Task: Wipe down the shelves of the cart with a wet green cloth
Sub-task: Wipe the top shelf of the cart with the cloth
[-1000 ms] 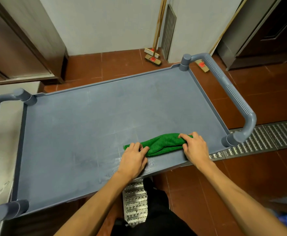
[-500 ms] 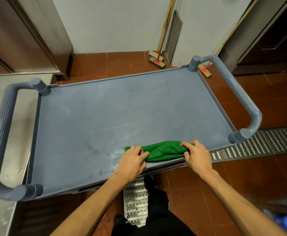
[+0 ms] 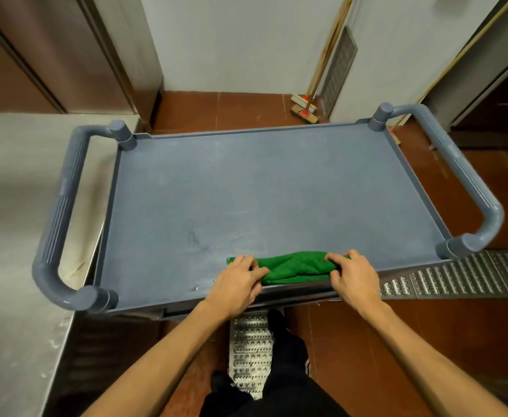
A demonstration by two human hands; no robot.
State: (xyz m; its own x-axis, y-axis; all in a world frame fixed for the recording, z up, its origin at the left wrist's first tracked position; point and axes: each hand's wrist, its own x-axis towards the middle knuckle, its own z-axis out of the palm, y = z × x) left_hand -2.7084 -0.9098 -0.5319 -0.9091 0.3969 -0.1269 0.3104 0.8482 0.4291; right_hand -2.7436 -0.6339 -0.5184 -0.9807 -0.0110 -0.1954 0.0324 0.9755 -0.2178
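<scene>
A grey-blue plastic cart fills the middle of the view, and its top shelf is bare apart from scuffs and a few wet streaks near the front. A bunched green cloth lies along the shelf's near edge. My left hand grips the cloth's left end and my right hand grips its right end. Both hands press it against the shelf. The lower shelves are hidden under the top one.
The cart has a loop handle at the left and at the right. A steel counter stands close on the left. Brooms lean at the far wall. A metal drain grate crosses the red tile floor.
Both hands and the cloth kept their grip at the near edge. The view swung so the cart sits squarer and its left handle is fully seen.
</scene>
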